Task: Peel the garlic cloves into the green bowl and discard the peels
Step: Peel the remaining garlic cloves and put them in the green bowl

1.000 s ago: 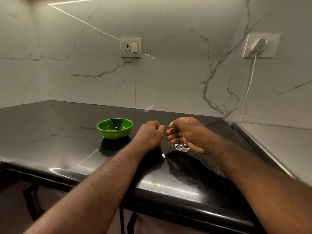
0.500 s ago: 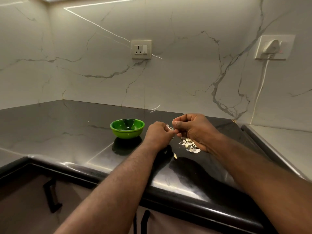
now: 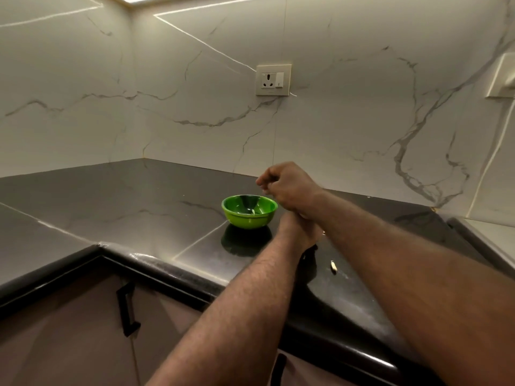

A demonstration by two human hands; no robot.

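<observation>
Watching through the head camera, I see the right hand (image 3: 289, 188) raised just above the right rim of the green bowl (image 3: 242, 220). Its fingers are curled in, and thumb and forefinger pinch a small pale piece (image 3: 265, 188). It is too small and blurred for me to say whether it is a peeled clove or a scrap of skin.

The left hand (image 3: 302, 232) sits lower, just beside the bowl on its right. The right wrist crosses over it and hides most of it. I can make out only the back of the hand and the wrist, so I cannot tell how its fingers lie or whether it has hold of anything.

The bowl stands upright on the black countertop (image 3: 139, 207), near the inner corner. One pale sliver (image 3: 252, 211) lies in its bottom. A single garlic piece (image 3: 333, 267) lies on the counter in the gap between the two forearms, nearer me than the bowl and apart from it.

Behind, a white marble wall (image 3: 195, 107) carries a switched socket (image 3: 273, 80). A black cabinet handle (image 3: 126, 310) shows under the counter edge.
</observation>
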